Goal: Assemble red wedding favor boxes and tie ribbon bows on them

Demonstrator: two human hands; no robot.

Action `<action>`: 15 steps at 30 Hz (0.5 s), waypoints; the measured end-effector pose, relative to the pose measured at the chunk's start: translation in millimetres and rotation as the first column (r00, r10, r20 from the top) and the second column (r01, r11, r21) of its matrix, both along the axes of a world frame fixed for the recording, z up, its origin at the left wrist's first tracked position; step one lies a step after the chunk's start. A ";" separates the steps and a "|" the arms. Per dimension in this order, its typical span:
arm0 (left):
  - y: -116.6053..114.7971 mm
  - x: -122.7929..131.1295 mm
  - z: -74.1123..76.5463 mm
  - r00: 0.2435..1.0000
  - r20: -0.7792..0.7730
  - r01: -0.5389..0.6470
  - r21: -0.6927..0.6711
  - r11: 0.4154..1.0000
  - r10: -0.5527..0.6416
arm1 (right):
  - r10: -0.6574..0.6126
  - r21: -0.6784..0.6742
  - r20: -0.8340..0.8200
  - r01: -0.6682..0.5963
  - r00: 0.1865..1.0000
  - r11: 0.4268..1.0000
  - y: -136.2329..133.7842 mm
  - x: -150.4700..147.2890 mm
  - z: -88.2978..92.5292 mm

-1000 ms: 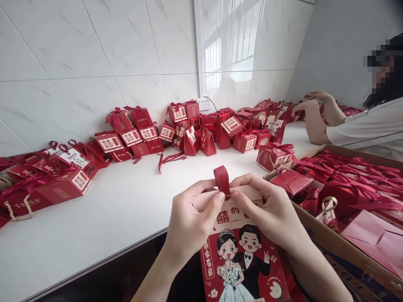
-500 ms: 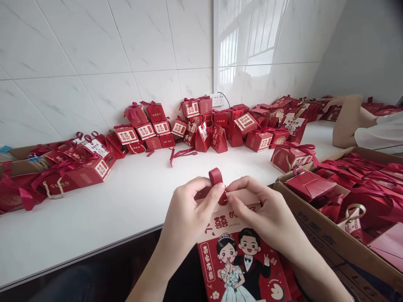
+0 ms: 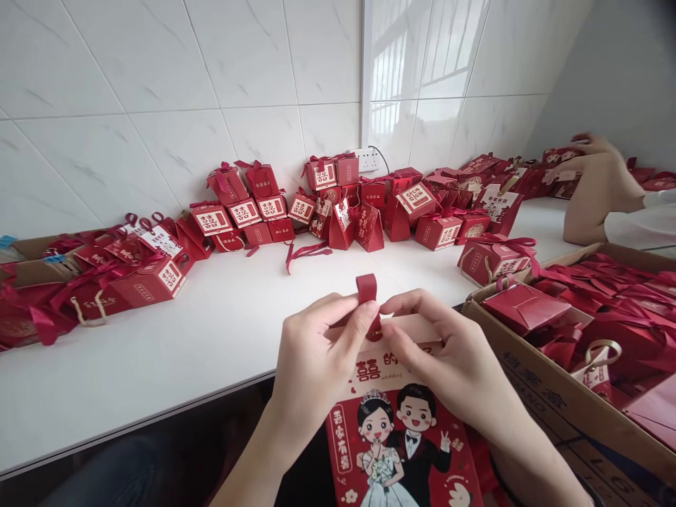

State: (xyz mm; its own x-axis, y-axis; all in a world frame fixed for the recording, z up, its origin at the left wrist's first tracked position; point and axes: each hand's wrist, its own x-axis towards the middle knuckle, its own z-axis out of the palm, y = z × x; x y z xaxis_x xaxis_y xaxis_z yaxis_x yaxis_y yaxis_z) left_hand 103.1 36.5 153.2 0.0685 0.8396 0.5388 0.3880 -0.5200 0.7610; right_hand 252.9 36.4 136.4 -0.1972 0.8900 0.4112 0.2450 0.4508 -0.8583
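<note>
A red gift bag [image 3: 406, 451] printed with a cartoon bride and groom is upright in front of me, just off the near edge of the white table. At its pale top edge a dark red ribbon loop [image 3: 366, 289] stands up. My left hand [image 3: 322, 352] pinches this loop between thumb and fingers. Thumb and index finger of my right hand [image 3: 438, 345] close on the bag's top edge, right of the loop. Something small and gold-coloured shows at the foot of the loop, partly covered by the fingers.
Small red gift boxes [image 3: 272, 208] with ribbons line the back of the white table [image 3: 232, 310]. A cardboard carton [image 3: 543, 401] of red boxes stands at the right; more boxes [image 3: 121, 282] lie left. Another person's hands [image 3: 596, 165] are at the far right. A power strip [image 3: 367, 160] sits by the wall.
Both my hands keep their grip on the bag, nearly unmoved; the ribbon loop stands slightly straighter. The view shifts a little. The other person's hand at the far right has risen.
</note>
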 end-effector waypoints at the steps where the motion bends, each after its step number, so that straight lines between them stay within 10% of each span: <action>1: 0.0 0.3 -0.2 0.999 0.046 0.007 -0.033 0.999 -0.006 | 0.001 0.006 -0.008 -0.001 1.000 1.000 -0.2 -0.4 0.0; 15: -1.6 0.0 -2.1 0.995 0.083 -0.028 -0.235 0.972 0.049 | -0.073 0.015 0.011 0.072 0.997 0.997 8.2 0.2 2.9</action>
State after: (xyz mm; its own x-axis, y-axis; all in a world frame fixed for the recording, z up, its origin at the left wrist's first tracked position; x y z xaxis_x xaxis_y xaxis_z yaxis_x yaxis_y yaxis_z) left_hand 103.1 34.9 151.0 -0.0051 0.9438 0.3304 0.3308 -0.3102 0.8912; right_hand 253.1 44.6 139.3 -0.1373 0.8961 0.4220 0.2877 0.4438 -0.8487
